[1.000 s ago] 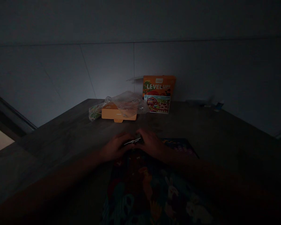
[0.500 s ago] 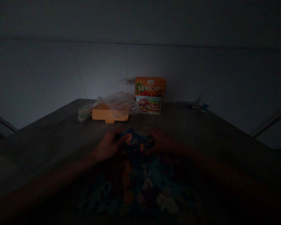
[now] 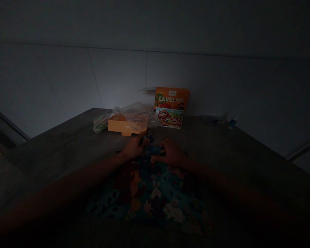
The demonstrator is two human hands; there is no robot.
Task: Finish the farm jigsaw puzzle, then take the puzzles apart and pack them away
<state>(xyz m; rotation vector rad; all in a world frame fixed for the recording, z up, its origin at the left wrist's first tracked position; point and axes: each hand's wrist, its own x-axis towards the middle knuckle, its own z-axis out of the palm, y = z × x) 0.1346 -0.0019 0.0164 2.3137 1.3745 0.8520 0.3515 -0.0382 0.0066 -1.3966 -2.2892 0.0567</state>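
Note:
A partly joined jigsaw puzzle (image 3: 156,191) with white rabbits and dark blue and teal scenery lies flat in front of me. At its far edge my left hand (image 3: 134,147) is closed on a dark blue puzzle piece (image 3: 148,138), thumb on top. Across from it, my right hand (image 3: 172,153) grips another dark blue part (image 3: 157,150) of the picture between thumb and fingers. Dim light hides whether these parts are locked into the rest.
An open orange box (image 3: 127,126) with a clear plastic bag (image 3: 138,112) over it stands behind my hands. To its right are an orange "LEVEL UP!" box (image 3: 172,93) and a farm picture card (image 3: 169,117). A small blue-and-white item (image 3: 232,123) lies far right.
Both hands have come down to the puzzle's far edge with the pieces. The view has shifted, so the boxes appear slightly further right.

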